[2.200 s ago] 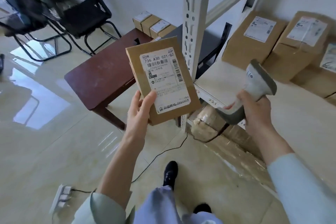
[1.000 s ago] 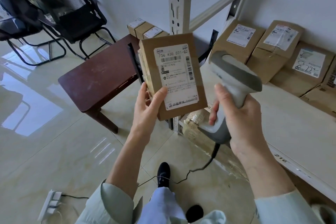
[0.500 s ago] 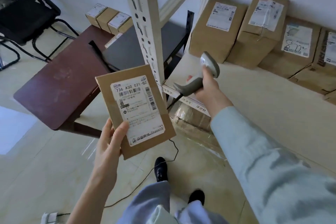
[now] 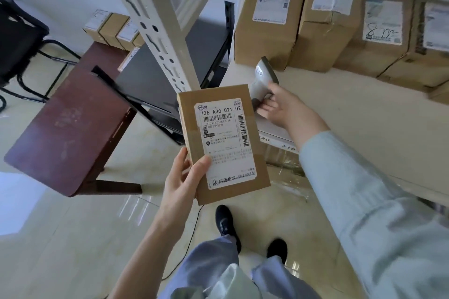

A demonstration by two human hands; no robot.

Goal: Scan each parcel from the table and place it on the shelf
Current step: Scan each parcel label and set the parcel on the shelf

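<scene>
I held the flat parcel (image 4: 223, 141) pinched in my left hand (image 4: 182, 177) while my right hand (image 4: 281, 107), fingers loosening on the barcode scanner (image 4: 263, 82) at the shelf (image 4: 340, 116) edge, risked letting it topple off.

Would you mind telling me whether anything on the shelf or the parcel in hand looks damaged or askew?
Mostly no. The flat parcel in the left hand looks intact, its label flat. On the shelf, the second box in the back row has wrinkled tape and a crumpled label; the others stand orderly.
</scene>
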